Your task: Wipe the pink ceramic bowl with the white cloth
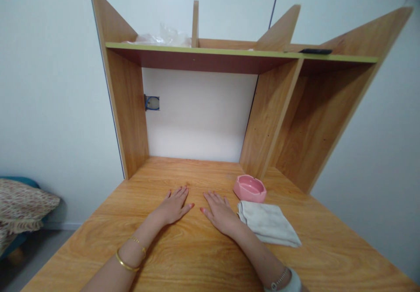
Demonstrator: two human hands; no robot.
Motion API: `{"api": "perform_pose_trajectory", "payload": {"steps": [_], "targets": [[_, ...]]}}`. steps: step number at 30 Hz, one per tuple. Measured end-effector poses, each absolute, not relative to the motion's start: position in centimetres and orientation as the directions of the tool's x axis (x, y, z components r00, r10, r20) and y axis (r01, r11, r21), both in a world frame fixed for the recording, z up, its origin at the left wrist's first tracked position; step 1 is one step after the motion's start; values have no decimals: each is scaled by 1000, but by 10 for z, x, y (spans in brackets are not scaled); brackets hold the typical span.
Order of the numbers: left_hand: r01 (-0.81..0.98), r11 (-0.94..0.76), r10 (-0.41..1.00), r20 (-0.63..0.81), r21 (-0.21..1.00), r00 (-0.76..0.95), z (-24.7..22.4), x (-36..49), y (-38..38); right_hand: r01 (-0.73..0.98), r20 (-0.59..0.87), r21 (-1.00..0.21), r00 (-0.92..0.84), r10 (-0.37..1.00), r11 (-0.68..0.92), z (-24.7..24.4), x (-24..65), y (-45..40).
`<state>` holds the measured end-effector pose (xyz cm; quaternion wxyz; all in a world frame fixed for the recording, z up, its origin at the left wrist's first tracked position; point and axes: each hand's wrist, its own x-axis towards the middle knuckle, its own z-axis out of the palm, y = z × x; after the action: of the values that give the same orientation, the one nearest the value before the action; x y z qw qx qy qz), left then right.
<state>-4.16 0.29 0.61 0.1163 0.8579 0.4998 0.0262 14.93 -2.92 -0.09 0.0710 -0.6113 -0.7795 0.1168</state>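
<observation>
Both palms rest face down on the wooden desk (183, 257). My left hand (173, 206) lies flat, its fingers pointing forward and its thumb out to the right. My right hand (219, 211) is flat too, fingers a little apart, with a gap between the two hands. Neither one holds anything. Just right of my right hand lies a folded whitish cloth (269, 223). Behind that cloth stands a pink ashtray (241, 192) with notches in its rim.
A wooden shelf unit (127, 108) rises from the back of the desk. On its upper board sit a clear plastic bag (167, 37) and a dark flat object (316, 51). An uncovered wall socket box (152, 103) shows at the back left. A patterned fabric (26, 204) drapes a seat at far left.
</observation>
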Motion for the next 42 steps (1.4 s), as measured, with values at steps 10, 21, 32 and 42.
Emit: {"api": "perform_pose_trajectory", "payload": {"steps": [10,21,32,42], "targets": [[853,-474,864,-73,219,499,7,-42,3,933,-28,-274,-249,968,233,-1,149,-29],[851,-474,864,-71,224,499,5,-42,4,934,-27,-272,-249,968,233,-3,150,-28],[847,-476,862,-65,237,503,6,-42,4,934,-33,-271,-250,968,232,0,149,-30],[843,-484,857,-67,235,511,5,-42,4,932,-35,-277,-252,967,233,-2,150,-28]]}}
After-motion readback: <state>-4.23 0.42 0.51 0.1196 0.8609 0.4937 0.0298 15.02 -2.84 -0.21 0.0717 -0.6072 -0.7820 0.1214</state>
